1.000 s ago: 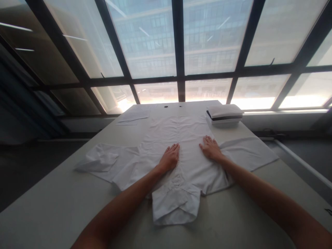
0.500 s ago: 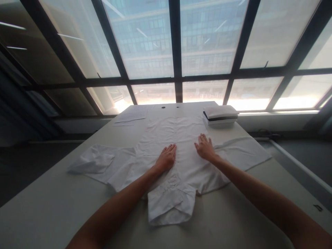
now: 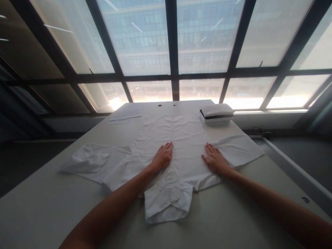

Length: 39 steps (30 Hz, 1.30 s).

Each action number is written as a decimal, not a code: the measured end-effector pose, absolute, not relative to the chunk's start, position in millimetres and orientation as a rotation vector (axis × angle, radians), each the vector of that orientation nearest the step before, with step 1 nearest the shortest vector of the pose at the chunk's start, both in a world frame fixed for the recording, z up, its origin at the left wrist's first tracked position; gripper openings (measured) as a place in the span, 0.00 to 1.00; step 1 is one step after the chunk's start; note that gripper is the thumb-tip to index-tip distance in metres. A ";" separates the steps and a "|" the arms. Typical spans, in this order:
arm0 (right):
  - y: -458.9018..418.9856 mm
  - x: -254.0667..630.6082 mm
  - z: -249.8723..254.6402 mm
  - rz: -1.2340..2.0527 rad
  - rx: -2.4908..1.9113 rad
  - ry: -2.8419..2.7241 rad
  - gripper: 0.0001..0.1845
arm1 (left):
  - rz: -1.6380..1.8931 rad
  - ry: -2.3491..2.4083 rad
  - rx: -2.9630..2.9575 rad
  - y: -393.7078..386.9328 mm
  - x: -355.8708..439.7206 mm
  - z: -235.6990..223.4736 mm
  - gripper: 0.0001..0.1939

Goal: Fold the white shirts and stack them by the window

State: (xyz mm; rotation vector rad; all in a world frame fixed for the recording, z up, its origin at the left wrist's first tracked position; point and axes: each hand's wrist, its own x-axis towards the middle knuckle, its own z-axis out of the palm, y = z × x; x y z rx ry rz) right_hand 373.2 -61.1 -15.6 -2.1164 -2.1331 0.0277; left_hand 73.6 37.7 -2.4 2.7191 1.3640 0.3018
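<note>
A white shirt [image 3: 186, 138] lies spread on the table, its collar toward me and its sleeves out to both sides. My left hand [image 3: 163, 155] rests flat on the shirt's middle, beside the front placket, fingers stretched out and holding nothing. Flat on the right part of the shirt, near where the right sleeve begins, is my right hand [image 3: 215, 159], its fingers extended. The collar [image 3: 168, 204] stands up a little at the near end. Bunched folds show in the left sleeve [image 3: 85, 159]; the right sleeve lies flatter.
At the table's [image 3: 207, 221] far right sits a stack of folded white and dark cloth [image 3: 216, 114]. Papers [image 3: 127, 114] lie at the far left. Large windows [image 3: 145, 41] rise behind the table. A small dark mark [image 3: 305, 200] shows near the right edge.
My right hand has slid to the right and slightly toward me across the shirt. The left hand stays on the middle. The view has shifted slightly.
</note>
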 end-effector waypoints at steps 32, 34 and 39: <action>-115.3 344.9 -3.6 0.102 -1.714 -2.515 0.38 | 0.286 1.361 2.723 37.1 75.2 -1.8 0.27; -116.4 355.5 -4.7 0.132 -1.708 -2.543 0.40 | 0.294 1.351 2.723 35.7 75.2 -0.8 0.27; -119.6 380.4 -6.4 0.236 -1.698 -2.581 0.40 | 0.311 1.353 2.717 34.5 75.6 0.0 0.27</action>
